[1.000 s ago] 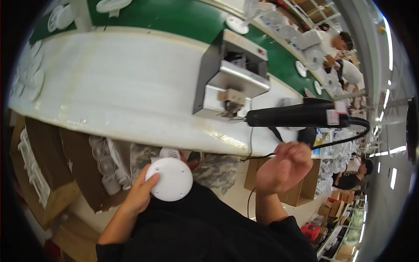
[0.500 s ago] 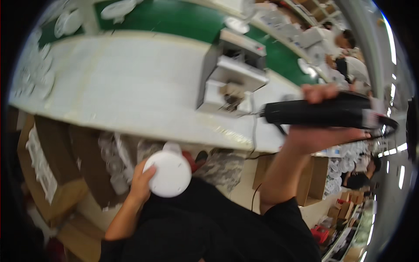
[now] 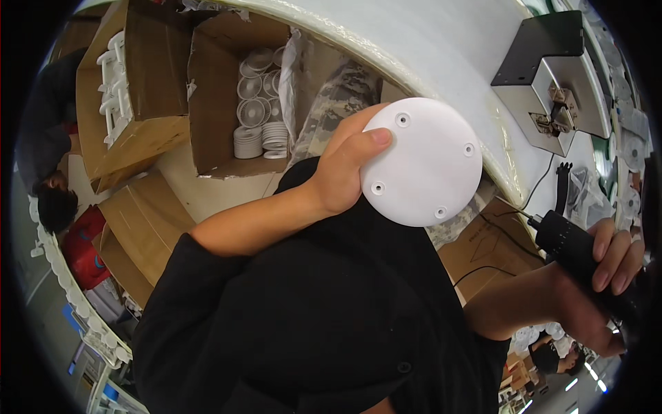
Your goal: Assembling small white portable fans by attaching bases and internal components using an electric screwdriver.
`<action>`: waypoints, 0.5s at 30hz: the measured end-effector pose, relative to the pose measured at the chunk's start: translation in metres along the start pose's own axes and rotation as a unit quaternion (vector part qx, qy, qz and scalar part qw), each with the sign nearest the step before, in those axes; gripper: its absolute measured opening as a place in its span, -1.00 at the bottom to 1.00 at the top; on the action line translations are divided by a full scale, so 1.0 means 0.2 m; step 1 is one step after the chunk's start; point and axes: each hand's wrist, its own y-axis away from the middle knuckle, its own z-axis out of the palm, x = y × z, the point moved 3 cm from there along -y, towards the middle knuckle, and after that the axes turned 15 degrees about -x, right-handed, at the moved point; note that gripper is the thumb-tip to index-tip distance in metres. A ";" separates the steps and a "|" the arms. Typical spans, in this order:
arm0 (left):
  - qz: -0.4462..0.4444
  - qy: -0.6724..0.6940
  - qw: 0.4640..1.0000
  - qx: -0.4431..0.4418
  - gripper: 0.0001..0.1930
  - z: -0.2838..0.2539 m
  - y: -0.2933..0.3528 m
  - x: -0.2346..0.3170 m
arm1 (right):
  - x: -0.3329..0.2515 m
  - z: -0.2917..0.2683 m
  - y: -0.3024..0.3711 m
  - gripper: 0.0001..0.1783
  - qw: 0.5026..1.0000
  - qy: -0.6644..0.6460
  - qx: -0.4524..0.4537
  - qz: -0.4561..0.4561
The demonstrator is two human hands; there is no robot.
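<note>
**View swung low as the disc came up close**

White worktable (image 3: 441, 41) curved across the top of the frame, pushed far higher than it sat half a second earlier, when it filled the middle of the picture. Now the view looked down on open cardboard boxes (image 3: 207, 103) at the upper left, with stacks of white round parts (image 3: 262, 134) showing inside one of them.

Left hand (image 3: 341, 169) sat at the centre, fingers wrapped behind a white round disc (image 3: 422, 162) and the thumb pressed over its left edge. The disc faced the camera, four small holes showing near its rim, and it loomed much larger than before, when it hung low in the frame by the lap. It overlapped the table's edge just right of centre.

Right hand (image 3: 607, 272) had dropped to the lower right edge; earlier it was raised at the upper right. Its fingers were curled tight around a black electric screwdriver (image 3: 572, 248), the tip aimed up-left toward the disc but well apart from it, a cable trailing off beside it.

Upper right, a grey metal fixture with a black top (image 3: 545, 76) stood on the table. Another person (image 3: 52, 200) was crouched at the far left edge.
</note>
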 end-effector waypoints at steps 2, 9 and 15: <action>0.003 0.019 1.000 0.004 -0.45 0.02 0.01 0.01 | -0.02 0.03 0.01 -0.26 0.998 -0.025 -0.046 0.021; 0.010 -0.066 0.997 -0.036 -0.36 0.10 0.06 -0.01 | -0.08 0.26 0.03 -0.32 0.999 -0.005 0.047 -0.023; 0.038 -0.199 0.973 -0.113 -0.34 0.01 0.11 0.00 | -0.06 0.31 0.02 -0.34 1.000 -0.011 0.021 -0.015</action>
